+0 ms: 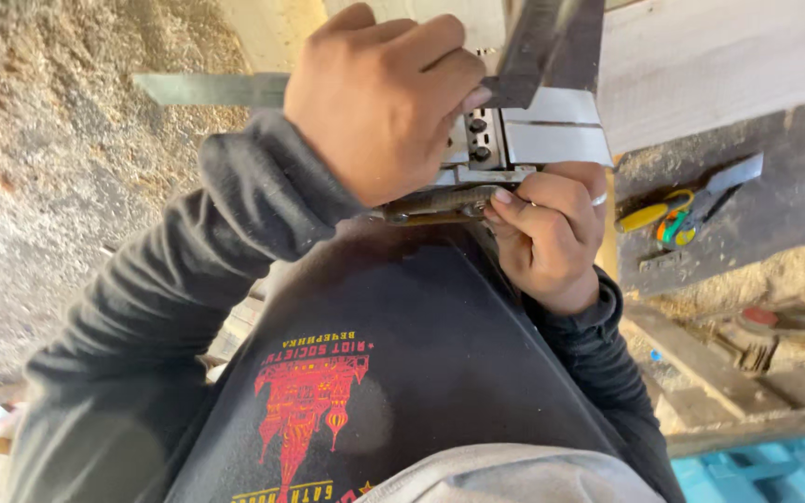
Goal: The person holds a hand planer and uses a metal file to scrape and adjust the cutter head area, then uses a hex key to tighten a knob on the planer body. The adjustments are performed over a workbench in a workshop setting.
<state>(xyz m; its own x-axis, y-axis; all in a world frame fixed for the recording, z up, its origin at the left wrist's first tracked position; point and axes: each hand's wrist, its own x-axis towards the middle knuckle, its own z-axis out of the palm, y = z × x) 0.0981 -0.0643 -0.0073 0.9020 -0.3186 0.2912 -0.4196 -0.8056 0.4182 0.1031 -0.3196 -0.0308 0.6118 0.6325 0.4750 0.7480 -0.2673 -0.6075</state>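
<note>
Our left hand (379, 98) is clenched narrow, knuckles toward the camera, fingertips pressing a dark flat metal bar (538, 42) that runs up and away out of frame; what sits inside the fist we cannot tell; a long grey metal strip (207, 88) sticks out sideways from behind it, toward the sawdust side.

Our right hand (547, 228) sits just below and beside the left, nearly touching it; fingers curled narrow, pinching a thin dark wrench-like tool (440, 200) that lies level between the two hands; a ring (598, 198) shows on one finger.

Just beyond both hands, a metal block (552, 130) with pale flat plates and two dark bolt heads (478, 138) on its face; tool end sits right under that block; exact contact with a bolt we cannot tell.

Past the block, a pale wooden board (719, 61) runs off to the far side; beyond the right hand a dark bench top (794, 200) carries a yellow-handled tool (649, 214) next to a green and orange one (675, 226) with a grey blade; well apart from the hand, more rusty tools (757, 335) lie in sawdust; blue crate (757, 470) at the frame corner.

Beyond the left hand, a heap of sawdust (58, 140); near the camera, our dark sleeves and dark shirt (402, 373) with a red print.
</note>
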